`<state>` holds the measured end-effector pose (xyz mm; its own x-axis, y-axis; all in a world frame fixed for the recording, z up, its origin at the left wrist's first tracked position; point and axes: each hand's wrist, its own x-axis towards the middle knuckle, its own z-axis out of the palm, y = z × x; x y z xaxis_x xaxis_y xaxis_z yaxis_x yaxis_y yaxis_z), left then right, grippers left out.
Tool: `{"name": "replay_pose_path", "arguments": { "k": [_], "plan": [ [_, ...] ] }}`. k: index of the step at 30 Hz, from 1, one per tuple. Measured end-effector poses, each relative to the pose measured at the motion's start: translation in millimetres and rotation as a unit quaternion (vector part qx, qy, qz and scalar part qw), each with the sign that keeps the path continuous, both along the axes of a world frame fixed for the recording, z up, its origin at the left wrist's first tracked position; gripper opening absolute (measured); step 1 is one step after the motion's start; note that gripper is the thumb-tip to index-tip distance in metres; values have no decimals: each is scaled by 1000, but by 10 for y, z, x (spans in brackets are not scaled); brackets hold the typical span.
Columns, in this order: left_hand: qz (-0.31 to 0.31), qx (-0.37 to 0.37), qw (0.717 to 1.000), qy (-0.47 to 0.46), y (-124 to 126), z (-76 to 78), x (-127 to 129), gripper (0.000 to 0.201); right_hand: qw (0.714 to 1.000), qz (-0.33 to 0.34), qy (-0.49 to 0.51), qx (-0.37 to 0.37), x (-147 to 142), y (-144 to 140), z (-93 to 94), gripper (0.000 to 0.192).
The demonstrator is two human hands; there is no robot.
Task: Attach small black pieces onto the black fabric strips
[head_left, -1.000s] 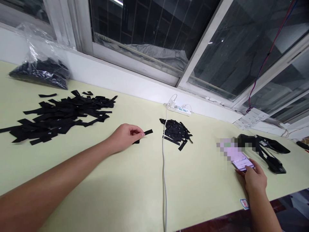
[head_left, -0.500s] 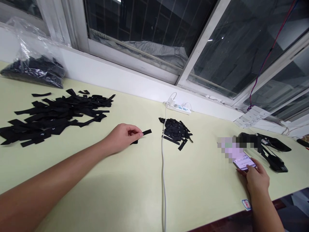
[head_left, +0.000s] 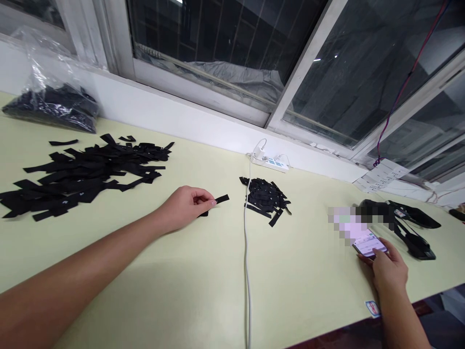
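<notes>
Over the middle of the table, my left hand (head_left: 184,207) pinches a black fabric strip (head_left: 223,198); one end pokes out past the fingertips and another dark bit shows under them. To its left spreads a large heap of black strips (head_left: 90,169). A smaller heap of black strips (head_left: 265,195) lies to its right, past a cable. My right hand (head_left: 390,266) grips a smartphone (head_left: 368,245) with a lit screen, its thumb over the lower part of the screen. The phone's upper part is blurred by pixelation.
A white cable (head_left: 247,271) runs down the pale table (head_left: 174,291) from a power strip (head_left: 271,164) by the wall. At the back left sits a clear plastic bag (head_left: 51,102) of black pieces. Black headgear-like straps (head_left: 414,228) lie beyond the phone. A small sticker (head_left: 372,309) marks the front edge.
The whole view has shifted very slightly. Both hands keep their holds on the strip and the phone, and the heaps look the same.
</notes>
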<state>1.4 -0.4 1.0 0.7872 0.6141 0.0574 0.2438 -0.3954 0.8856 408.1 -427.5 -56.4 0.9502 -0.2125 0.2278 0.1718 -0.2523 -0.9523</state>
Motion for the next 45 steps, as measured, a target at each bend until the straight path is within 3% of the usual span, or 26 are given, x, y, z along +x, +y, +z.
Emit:
{"name": "replay_pose_path", "arguments": {
  "k": [26, 35, 41, 45],
  "plan": [
    [-3, -2, 1000, -5, 19, -41, 2, 33, 1000, -8, 8, -7, -95, 58, 61, 63],
    [-3, -3, 1000, -12, 21, -40, 9, 34, 999, -7, 15, 30, -35, 51, 55, 58],
    [-5, -3, 1000, -15, 18, -33, 4, 36, 1000, -15, 14, 1, -59, 68, 61, 62],
    [-8, -2, 1000, -20, 20, -47, 2, 36, 996, -6, 25, -83, -81, 30, 83, 80]
  ]
}}
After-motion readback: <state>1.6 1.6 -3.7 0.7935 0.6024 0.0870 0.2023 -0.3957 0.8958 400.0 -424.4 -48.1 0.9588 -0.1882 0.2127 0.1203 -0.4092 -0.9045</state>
